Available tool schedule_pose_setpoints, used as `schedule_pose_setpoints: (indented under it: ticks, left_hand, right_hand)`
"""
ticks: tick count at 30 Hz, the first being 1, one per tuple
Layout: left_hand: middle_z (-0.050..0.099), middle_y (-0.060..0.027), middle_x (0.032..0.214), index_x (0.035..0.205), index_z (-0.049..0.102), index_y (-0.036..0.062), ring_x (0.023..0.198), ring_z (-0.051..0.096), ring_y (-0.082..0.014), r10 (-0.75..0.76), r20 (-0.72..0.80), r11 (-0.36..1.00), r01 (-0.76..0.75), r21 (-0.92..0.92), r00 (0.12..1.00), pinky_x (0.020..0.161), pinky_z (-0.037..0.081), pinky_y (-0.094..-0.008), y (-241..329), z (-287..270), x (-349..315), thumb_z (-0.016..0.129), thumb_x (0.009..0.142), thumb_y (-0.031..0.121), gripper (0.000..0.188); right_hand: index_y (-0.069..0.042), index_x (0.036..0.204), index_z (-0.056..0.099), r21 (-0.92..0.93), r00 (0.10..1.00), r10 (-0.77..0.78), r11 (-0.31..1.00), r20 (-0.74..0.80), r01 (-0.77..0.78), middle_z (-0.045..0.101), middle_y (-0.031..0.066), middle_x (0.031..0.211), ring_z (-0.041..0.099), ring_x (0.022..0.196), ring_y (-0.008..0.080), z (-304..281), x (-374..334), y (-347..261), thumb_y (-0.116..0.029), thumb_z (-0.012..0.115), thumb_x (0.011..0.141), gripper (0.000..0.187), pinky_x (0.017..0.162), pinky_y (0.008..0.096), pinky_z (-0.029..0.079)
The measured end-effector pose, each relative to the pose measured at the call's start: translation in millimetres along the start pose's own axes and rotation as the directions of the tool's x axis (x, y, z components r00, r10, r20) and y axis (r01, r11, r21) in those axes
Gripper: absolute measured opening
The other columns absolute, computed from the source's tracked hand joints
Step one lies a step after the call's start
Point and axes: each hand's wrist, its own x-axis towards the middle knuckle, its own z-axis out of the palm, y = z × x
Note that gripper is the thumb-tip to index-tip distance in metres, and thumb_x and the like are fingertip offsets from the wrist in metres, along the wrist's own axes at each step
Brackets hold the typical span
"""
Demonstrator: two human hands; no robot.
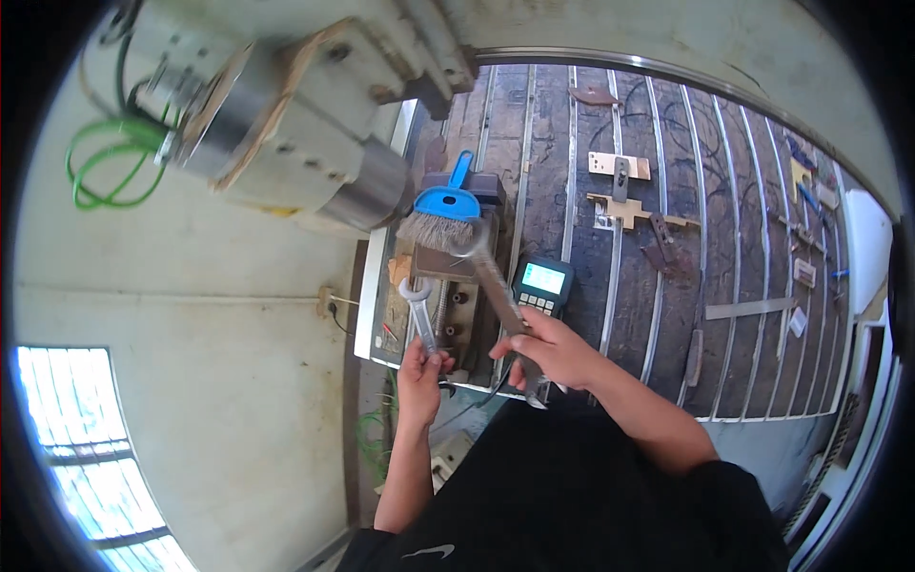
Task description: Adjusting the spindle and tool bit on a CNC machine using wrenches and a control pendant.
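My left hand (419, 377) is closed round the lower end of a silver open-end wrench (421, 313), whose jaw points up and away from me. A longer, darker wrench (496, 289) is in my right hand (556, 353), gripped near its lower part; its far end is slightly smeared by motion. That far end overlaps the bristles of a blue hand brush (448, 204) in the view; I cannot tell whether they touch. The brush lies on a dark vise-like block (448, 264) at the table's left end. Just beyond my right hand sits a handheld controller (540, 282) with a lit screen.
A large machine spindle (367, 186) hangs at the upper left, with a green hose (114, 162) behind it. The slotted machine table (658, 329) stretches right, carrying clamps, a brass-coloured plate (629, 212), a metal strip (750, 309) and small tools. A wall (210, 400) stands left.
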Motion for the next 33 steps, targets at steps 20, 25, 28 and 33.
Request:
schedule_pose_setpoints:
  ticks: [20,25,28,33]
  left_hand:
    - [0.048,-0.0023,0.058,0.090,0.047,0.0068,0.035,0.037,-0.0073,-0.093,-0.024,0.968,0.096,0.233,0.995,0.033,0.029,-0.0181,108.8,-18.1,55.2,0.039,0.093,0.022,0.017]
    - [0.044,-0.0008,0.053,0.083,0.046,0.0069,0.031,0.033,-0.0071,-0.107,-0.042,0.941,0.115,0.319,0.993,0.028,0.025,-0.0182,131.3,-20.1,74.0,0.039,0.093,0.029,0.025]
    - [0.044,-0.0008,0.052,0.082,0.046,0.0070,0.030,0.032,-0.0068,-0.103,0.050,0.955,0.085,0.284,0.993,0.028,0.024,-0.0186,133.5,-41.6,88.3,0.039,0.093,0.029,0.026]
    - [0.042,-0.0001,0.050,0.083,0.045,0.0078,0.028,0.031,-0.0070,-0.088,0.143,0.957,0.044,0.286,0.986,0.026,0.025,-0.0186,136.1,-45.6,106.1,0.039,0.094,0.029,0.025]
  right_hand:
    - [0.005,0.099,0.045,-0.385,0.772,0.243,0.923,0.587,0.002,0.061,0.0127,0.084,0.062,0.060,0.0177,-91.3,115.5,-98.1,-0.006,0.039,0.079,0.024,0.061,0.0317,0.047]
    - [0.007,0.099,0.045,-0.348,0.749,0.205,0.937,0.630,0.037,0.062,0.0133,0.081,0.063,0.059,0.0189,-102.5,120.5,-98.8,-0.005,0.040,0.078,0.025,0.061,0.0317,0.047]
    - [0.007,0.099,0.045,-0.330,0.750,0.186,0.943,0.635,0.046,0.062,0.0134,0.080,0.063,0.059,0.0189,-99.7,119.8,-92.7,-0.005,0.040,0.077,0.025,0.059,0.0318,0.047]
    - [0.006,0.096,0.046,-0.335,0.754,0.193,0.941,0.627,0.038,0.061,0.0123,0.076,0.062,0.058,0.0187,-99.5,123.0,-90.8,-0.005,0.041,0.077,0.023,0.058,0.0312,0.047]
